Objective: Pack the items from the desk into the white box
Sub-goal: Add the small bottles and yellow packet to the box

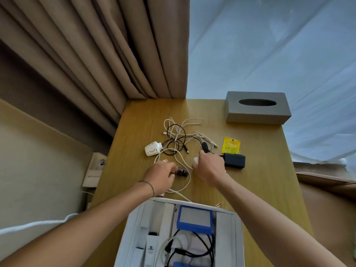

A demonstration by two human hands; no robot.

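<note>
The open white box (238, 237) sits at the desk's near edge, holding a blue case, black cables and white tubes. Beyond it, my left hand (160, 175) grips a small dark object (182, 172) on the desk. My right hand (209, 167) is curled around a small white item (195, 160), next to a black power adapter (235, 160). Tangled white and black cables (176, 135) lie farther back with a white plug adapter (152, 148) at their left. A yellow sachet (231, 145) lies right of the cables.
A grey tissue box (257, 107) stands at the desk's far right corner. Beige curtains hang behind the desk at left. A wall socket (99, 163) is left of the desk. A white cord (38, 224) runs below my left forearm.
</note>
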